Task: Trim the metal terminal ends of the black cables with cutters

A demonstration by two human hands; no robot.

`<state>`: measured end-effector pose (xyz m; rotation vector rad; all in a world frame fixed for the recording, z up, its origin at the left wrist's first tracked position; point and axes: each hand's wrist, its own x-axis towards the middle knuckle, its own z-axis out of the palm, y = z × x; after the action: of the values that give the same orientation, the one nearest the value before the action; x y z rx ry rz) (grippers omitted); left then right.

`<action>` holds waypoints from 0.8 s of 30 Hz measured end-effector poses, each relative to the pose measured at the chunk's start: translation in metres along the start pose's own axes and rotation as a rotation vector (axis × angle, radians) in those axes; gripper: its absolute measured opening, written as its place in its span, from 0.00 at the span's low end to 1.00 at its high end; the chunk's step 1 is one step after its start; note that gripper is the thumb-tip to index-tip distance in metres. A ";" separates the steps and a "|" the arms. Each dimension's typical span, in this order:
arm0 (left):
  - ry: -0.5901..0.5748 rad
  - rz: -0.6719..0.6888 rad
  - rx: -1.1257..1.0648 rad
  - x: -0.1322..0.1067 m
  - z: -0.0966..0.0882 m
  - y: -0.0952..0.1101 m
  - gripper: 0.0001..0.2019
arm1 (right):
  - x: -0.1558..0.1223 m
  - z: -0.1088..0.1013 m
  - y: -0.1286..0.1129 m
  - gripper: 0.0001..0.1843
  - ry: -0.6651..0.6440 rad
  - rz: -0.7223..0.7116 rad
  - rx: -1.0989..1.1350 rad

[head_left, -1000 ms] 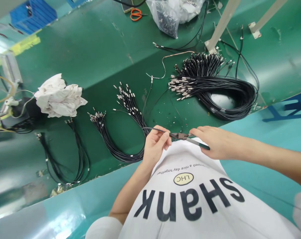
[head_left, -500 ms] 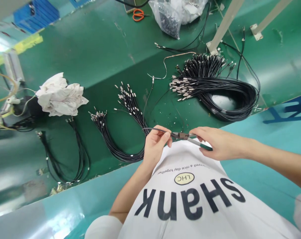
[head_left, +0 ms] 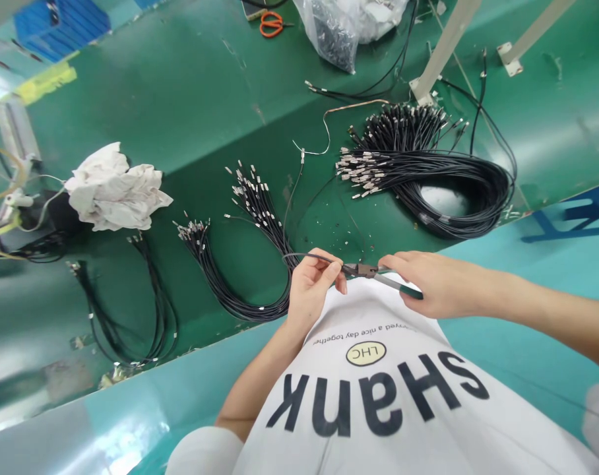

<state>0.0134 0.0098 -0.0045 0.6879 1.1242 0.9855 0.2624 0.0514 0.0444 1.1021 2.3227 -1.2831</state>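
Cable bundle [head_left: 252,311] lies left of the pliers [head_left: 366,270]; left hand [head_left: 309,287] pinches a single cable [head_left: 300,254] just left of the pliers; right hand [head_left: 428,284] is wrapped around the pliers. Arrangement practically unchanged since one second ago: work apparently remains here.

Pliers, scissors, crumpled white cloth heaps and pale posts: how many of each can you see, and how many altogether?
Pliers: 1, in the right hand
Orange scissors: 1
Crumpled white cloth heap: 1
Pale posts: 2
Total: 5
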 end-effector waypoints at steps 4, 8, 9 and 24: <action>0.008 -0.020 0.010 -0.001 0.000 -0.004 0.10 | 0.001 0.001 -0.001 0.14 -0.025 0.022 -0.026; 0.018 -0.022 0.012 -0.001 -0.001 -0.007 0.11 | 0.002 0.002 -0.001 0.13 -0.051 0.035 -0.018; 0.023 -0.023 0.005 0.000 -0.002 -0.007 0.11 | 0.003 0.002 0.000 0.13 -0.049 0.035 0.008; -0.056 -0.094 -0.068 0.005 0.001 0.013 0.13 | 0.008 0.006 0.008 0.17 0.015 -0.112 0.434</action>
<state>0.0114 0.0196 0.0048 0.5990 1.0596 0.9157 0.2622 0.0527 0.0317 1.1118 2.1989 -1.8901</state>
